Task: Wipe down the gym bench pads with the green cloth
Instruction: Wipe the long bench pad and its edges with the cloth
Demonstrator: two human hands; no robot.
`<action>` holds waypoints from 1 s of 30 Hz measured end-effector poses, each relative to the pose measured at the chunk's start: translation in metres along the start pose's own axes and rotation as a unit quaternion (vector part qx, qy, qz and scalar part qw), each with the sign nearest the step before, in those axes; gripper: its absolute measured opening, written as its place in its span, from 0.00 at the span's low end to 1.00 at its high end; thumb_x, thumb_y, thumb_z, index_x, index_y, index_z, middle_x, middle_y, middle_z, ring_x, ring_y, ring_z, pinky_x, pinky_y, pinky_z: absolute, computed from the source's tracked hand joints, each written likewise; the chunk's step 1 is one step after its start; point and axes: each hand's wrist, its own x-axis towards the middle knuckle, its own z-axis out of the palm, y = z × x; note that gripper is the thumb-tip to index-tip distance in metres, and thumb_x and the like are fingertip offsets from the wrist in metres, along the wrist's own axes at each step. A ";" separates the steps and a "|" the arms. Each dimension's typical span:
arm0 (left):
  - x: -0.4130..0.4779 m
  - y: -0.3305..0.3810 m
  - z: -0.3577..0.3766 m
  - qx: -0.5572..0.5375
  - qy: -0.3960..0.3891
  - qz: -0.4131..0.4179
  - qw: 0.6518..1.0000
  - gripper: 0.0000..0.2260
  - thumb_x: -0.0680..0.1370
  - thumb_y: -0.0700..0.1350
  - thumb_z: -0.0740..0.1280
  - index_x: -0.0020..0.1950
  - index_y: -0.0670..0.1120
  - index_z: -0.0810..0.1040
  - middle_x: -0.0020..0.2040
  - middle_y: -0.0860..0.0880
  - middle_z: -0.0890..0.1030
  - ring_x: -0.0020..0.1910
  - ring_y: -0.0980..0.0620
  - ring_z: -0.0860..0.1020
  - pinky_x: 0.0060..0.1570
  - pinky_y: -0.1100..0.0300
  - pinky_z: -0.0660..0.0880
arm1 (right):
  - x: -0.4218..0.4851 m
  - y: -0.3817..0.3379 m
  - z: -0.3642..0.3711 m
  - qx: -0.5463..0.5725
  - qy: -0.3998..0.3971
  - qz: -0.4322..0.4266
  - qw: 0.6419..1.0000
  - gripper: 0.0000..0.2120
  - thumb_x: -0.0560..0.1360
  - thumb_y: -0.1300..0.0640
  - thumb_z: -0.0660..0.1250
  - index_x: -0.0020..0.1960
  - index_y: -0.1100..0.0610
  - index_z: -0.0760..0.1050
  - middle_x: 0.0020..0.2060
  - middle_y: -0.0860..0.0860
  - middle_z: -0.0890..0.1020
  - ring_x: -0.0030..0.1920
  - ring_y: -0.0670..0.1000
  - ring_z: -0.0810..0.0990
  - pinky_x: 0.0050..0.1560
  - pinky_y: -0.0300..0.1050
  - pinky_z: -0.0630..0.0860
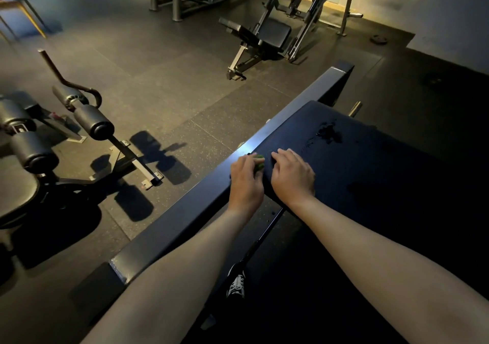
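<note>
Green cloth bunched in left hand at near left edge of black bench pad.

Left fingers curled round cloth, only a small green bit shows betw. the two hands. Right hand just beside it, palm down on pad, fingers bent & resting on surface, holding nothing. Wet patch on pad further up. Dark steel frame beam runs along pad's left side. Roller-pad machine on floor to the left; another bench well beyond.
</note>
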 end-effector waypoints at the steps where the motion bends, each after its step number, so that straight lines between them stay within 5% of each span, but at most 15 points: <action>1: -0.009 0.005 0.002 0.014 -0.020 0.050 0.998 0.11 0.77 0.35 0.66 0.58 0.41 0.80 0.56 0.46 0.78 0.60 0.51 0.71 0.65 0.61 0.66 | -0.002 0.004 -0.002 0.032 -0.001 0.004 0.999 0.19 0.81 0.58 0.56 0.70 0.52 0.73 0.72 0.48 0.72 0.75 0.50 0.64 0.70 0.52 0.64; 3: -0.022 0.015 0.008 0.028 -0.043 0.125 0.991 0.10 0.77 0.35 0.67 0.58 0.40 0.81 0.57 0.45 0.79 0.60 0.49 0.73 0.65 0.62 0.67 | -0.007 0.014 -0.006 0.100 0.006 0.012 0.995 0.18 0.80 0.61 0.58 0.67 0.53 0.77 0.69 0.50 0.75 0.73 0.50 0.69 0.69 0.50 0.67; 8: 0.007 0.006 -0.002 0.082 -0.090 0.127 0.984 0.11 0.78 0.39 0.67 0.60 0.46 0.80 0.59 0.49 0.78 0.60 0.50 0.74 0.58 0.59 0.72 | -0.016 0.018 -0.010 0.139 0.051 0.002 0.989 0.13 0.79 0.64 0.59 0.58 0.58 0.80 0.57 0.54 0.81 0.59 0.55 0.77 0.59 0.50 0.74; 13: 0.057 -0.010 -0.005 0.049 -0.037 -0.091 0.994 0.06 0.80 0.39 0.63 0.54 0.43 0.78 0.53 0.44 0.79 0.56 0.44 0.74 0.57 0.51 0.71 | -0.018 0.013 -0.009 0.091 0.046 -0.030 0.994 0.13 0.78 0.67 0.58 0.58 0.62 0.77 0.56 0.56 0.79 0.58 0.55 0.75 0.57 0.52 0.75; 17: 0.048 -0.011 -0.003 0.004 -0.001 -0.179 0.984 0.07 0.84 0.46 0.59 0.52 0.45 0.75 0.51 0.44 0.78 0.55 0.41 0.73 0.54 0.50 0.68 | -0.013 0.009 -0.006 0.055 0.048 -0.025 0.997 0.10 0.77 0.66 0.58 0.54 0.59 0.74 0.51 0.53 0.76 0.51 0.53 0.73 0.47 0.52 0.76; 23: 0.003 0.001 0.003 0.008 0.020 -0.139 0.990 0.07 0.84 0.45 0.61 0.57 0.42 0.71 0.56 0.44 0.70 0.57 0.44 0.66 0.62 0.48 0.65 | -0.014 0.009 -0.003 0.025 0.053 -0.025 0.998 0.08 0.78 0.64 0.58 0.54 0.57 0.73 0.51 0.53 0.75 0.50 0.52 0.72 0.42 0.49 0.74; 30: -0.066 0.006 0.017 -0.045 0.045 -0.100 0.993 0.10 0.77 0.32 0.64 0.59 0.35 0.70 0.56 0.44 0.66 0.53 0.56 0.66 0.57 0.59 0.68 | -0.017 0.012 -0.001 0.033 0.052 -0.034 0.997 0.11 0.77 0.64 0.58 0.57 0.58 0.74 0.54 0.54 0.76 0.53 0.53 0.72 0.43 0.45 0.65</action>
